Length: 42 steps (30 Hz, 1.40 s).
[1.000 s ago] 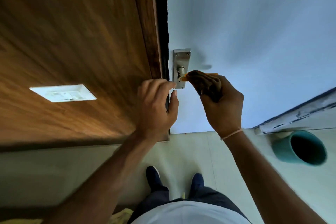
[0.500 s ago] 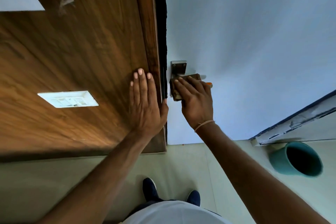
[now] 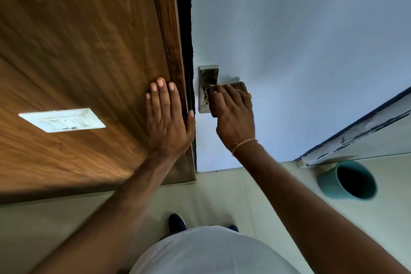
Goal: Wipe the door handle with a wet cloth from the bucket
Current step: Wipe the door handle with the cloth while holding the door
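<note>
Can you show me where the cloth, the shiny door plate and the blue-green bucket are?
cloth [image 3: 239, 86], head view, on its brown top corner beyond the fingers.
shiny door plate [image 3: 208, 73], head view, on its bare upper part between the screws.
blue-green bucket [image 3: 328, 181], head view, on its outer wall left of the opening.

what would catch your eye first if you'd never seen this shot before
The right hand at centre presses a dark cloth over the door handle on its steel backplate, set in a pale blue door. Beside it, the left hand lies flat on the brown wood panel. A teal bucket stands on the floor at lower right.
</note>
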{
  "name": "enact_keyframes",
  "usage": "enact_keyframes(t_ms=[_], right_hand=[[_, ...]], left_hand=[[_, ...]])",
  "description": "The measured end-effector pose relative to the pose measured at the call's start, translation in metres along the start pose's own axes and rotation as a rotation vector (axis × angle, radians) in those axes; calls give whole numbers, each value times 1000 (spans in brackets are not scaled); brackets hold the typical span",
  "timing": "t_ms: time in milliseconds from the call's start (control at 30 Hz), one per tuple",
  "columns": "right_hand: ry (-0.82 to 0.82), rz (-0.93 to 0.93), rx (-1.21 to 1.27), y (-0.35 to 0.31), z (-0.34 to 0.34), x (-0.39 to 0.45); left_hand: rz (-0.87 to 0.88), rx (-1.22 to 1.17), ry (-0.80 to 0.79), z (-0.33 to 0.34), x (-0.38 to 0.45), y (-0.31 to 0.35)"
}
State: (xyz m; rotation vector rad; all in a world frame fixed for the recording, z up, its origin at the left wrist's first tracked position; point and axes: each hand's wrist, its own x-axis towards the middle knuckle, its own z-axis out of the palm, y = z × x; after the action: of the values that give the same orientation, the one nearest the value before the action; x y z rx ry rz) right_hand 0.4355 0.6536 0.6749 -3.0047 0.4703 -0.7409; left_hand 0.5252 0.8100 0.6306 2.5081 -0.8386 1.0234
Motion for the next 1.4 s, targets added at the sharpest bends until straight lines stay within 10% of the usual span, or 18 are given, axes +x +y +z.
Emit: enact_keyframes(t_ms=[1400], right_hand=[[82,115,204,10,2,-10]], left_hand=[[13,-7,12,0,0,-1]])
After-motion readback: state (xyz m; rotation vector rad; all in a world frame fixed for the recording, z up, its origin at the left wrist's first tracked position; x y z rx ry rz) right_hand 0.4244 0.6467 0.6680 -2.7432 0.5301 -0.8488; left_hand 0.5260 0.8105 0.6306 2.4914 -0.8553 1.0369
